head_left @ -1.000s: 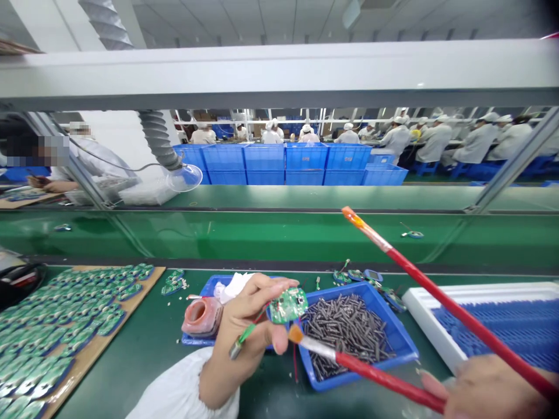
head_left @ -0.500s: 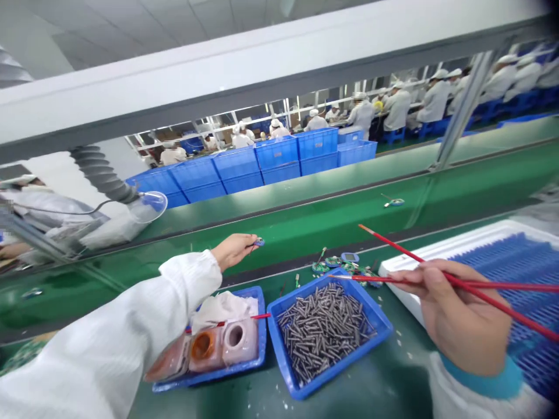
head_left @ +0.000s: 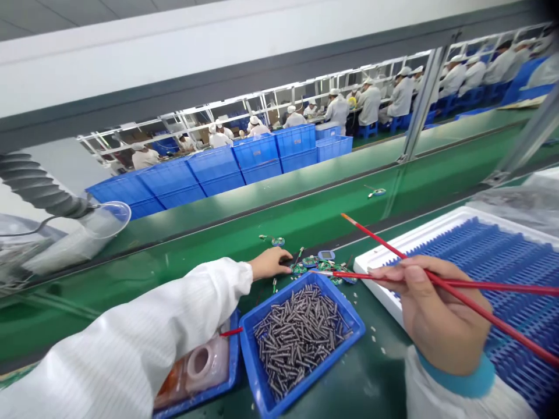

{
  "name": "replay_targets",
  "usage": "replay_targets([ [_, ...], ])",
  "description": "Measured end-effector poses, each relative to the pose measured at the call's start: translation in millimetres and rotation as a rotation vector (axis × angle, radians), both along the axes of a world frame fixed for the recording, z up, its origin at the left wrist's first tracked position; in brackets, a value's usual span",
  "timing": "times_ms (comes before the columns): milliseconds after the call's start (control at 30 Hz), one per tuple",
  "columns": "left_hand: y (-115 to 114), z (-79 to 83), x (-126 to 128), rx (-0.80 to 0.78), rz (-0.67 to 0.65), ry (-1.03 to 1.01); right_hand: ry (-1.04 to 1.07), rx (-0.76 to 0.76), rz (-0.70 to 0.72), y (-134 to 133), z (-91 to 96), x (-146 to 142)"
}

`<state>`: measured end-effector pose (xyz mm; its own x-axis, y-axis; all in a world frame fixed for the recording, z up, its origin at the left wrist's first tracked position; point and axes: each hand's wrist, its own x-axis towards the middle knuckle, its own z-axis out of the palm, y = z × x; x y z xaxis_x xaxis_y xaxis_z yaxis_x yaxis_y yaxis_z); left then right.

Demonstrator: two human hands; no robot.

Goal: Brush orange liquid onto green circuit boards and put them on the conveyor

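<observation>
My left hand point(head_left: 271, 263) reaches over the blue bin's far edge, thumb and fingers apart, with its fingertips beside a pile of small round green circuit boards point(head_left: 311, 263). I cannot make out anything between them. Just beyond, a single circuit board point(head_left: 278, 241) with a short lead lies on the green conveyor belt point(head_left: 209, 247). Two thin red paintbrushes point(head_left: 463, 302) cross in my right hand point(head_left: 441, 314), which is closed round them. One brush tip points up over the belt; the other ends above the board pile. Between my arms stands a blue bin point(head_left: 356, 334) of grey metal screw-like pieces point(head_left: 301, 337).
A white foam tray point(head_left: 384, 250) with blue ridged inserts point(head_left: 515, 250) lies on the right. On the left, a blue tray point(head_left: 233, 349) holds a pinkish open-necked bottle point(head_left: 203, 364). Another board point(head_left: 376, 192) sits farther along the belt. Co-workers sit beyond stacked blue crates point(head_left: 257, 154).
My left hand has let go of the small circuit board, which now lies on the belt, and moved right to the pile. My right hand keeps both brushes. The view has swung right.
</observation>
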<state>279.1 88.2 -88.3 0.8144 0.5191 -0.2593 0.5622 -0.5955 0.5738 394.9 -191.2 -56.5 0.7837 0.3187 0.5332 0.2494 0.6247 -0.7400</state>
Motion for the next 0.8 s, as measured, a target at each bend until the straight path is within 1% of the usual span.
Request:
replay_targets([
  [100,-9,-4.9,15,0.1,-0.132,0.038,-0.01,-0.006,0.011,0,-1.7,0],
  [167,-13,-5.7,20,0.136,-0.172,0.055,-0.019,-0.004,0.019,0,-3.1,0],
  [233,-14,-3.5,20,0.144,-0.183,0.062,-0.023,-0.003,0.024,0,-3.5,0],
  [333,-10,8.8,12,0.116,-0.14,0.039,-0.018,0.011,0.024,1,-2.4,0],
  [433,-3,34.0,-6,0.053,-0.039,-0.067,-0.005,0.043,0.023,3,-1.2,1],
  [533,-3,66.7,-33,-0.048,0.098,-0.295,0.02,0.085,0.052,4,-1.5,2],
  [600,-11,87.2,-55,-0.146,0.2,-0.514,0.041,0.113,0.091,4,-1.7,2],
  [700,-33,111.6,-93,-0.31,0.352,-0.897,0.054,0.144,0.149,4,0.5,-1],
  [800,-66,129.0,-131,-0.426,0.471,-1.196,0.041,0.163,0.203,5,7.9,-9],
])
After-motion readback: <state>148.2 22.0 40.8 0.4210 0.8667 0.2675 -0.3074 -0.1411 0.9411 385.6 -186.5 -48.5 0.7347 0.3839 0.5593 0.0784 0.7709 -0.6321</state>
